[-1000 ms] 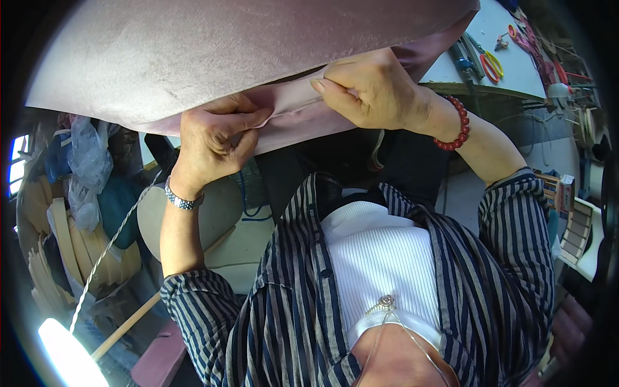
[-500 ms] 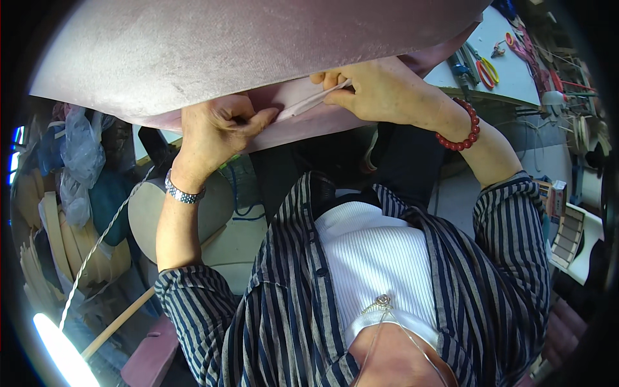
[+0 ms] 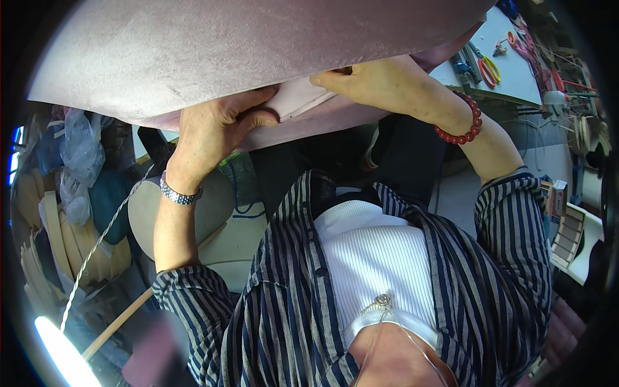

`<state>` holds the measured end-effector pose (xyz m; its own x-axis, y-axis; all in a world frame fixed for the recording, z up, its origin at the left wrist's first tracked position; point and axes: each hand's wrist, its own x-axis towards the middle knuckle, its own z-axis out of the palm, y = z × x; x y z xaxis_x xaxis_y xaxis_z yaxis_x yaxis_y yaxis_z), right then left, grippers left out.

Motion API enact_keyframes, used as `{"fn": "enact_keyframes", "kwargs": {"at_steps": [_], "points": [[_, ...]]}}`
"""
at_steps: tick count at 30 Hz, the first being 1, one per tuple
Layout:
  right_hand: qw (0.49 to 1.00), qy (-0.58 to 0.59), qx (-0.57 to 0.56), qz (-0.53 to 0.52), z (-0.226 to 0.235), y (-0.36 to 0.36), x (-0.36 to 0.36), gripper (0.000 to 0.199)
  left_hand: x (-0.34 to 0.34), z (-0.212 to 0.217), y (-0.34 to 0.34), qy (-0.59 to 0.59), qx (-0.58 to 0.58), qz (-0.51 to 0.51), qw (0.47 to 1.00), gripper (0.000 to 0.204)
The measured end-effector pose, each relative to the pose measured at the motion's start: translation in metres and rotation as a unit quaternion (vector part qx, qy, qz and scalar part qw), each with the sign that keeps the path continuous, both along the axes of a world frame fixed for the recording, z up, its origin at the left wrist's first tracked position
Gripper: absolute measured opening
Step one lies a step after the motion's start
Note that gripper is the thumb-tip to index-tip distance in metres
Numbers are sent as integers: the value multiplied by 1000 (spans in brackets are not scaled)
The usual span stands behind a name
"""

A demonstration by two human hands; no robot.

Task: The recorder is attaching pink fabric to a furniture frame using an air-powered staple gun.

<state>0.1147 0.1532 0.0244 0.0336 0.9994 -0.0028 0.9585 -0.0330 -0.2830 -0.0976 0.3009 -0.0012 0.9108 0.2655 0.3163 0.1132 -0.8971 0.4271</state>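
A big pale pink velvet-covered upholstered piece (image 3: 213, 51) fills the top of the view. Below its lower edge runs a strip of pink fabric (image 3: 300, 97) with a fold line across it. My left hand (image 3: 216, 122), wearing a metal watch band, pinches this fabric at the left, with the thumb below and the forefinger above. On the other side my right hand (image 3: 380, 84), with a red bead bracelet at the wrist, grips the fabric near the velvet's edge. Its thumb points left; its other fingers are mostly hidden.
Scissors with red and yellow handles (image 3: 488, 71) lie on a white table (image 3: 516, 71) at the upper right, beside other tools. Clear plastic bags (image 3: 82, 155) hang at the left. A bright lamp (image 3: 64, 351) and a wooden stick (image 3: 119, 320) are at the lower left.
My left forefinger has stretched out along the fabric. My right hand has turned over and tucked its fingers in; the raised fold it pinched now lies flatter.
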Motion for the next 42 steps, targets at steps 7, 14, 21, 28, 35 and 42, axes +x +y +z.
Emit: {"fn": "enact_keyframes", "kwargs": {"at_steps": [7,14,21,28,35,42], "points": [[991,115,68,15,-14,-9,4,19,-3,-4,-1,26,5,14,1000,41],[996,19,77,45,-19,-11,4,32,0,-3,0,58,5,29,998,36],[997,10,73,19,-41,-7,5,26,3,-14,3,9,-50,38,998,25],[990,-29,130,41,-47,-3,8,20,3,-14,5,11,-9,39,999,17],[966,-44,243,76,-45,-4,10,14,4,-9,3,-3,115,31,993,21],[951,-43,283,114,-43,-4,9,11,3,-10,1,-12,113,23,993,33]]}}
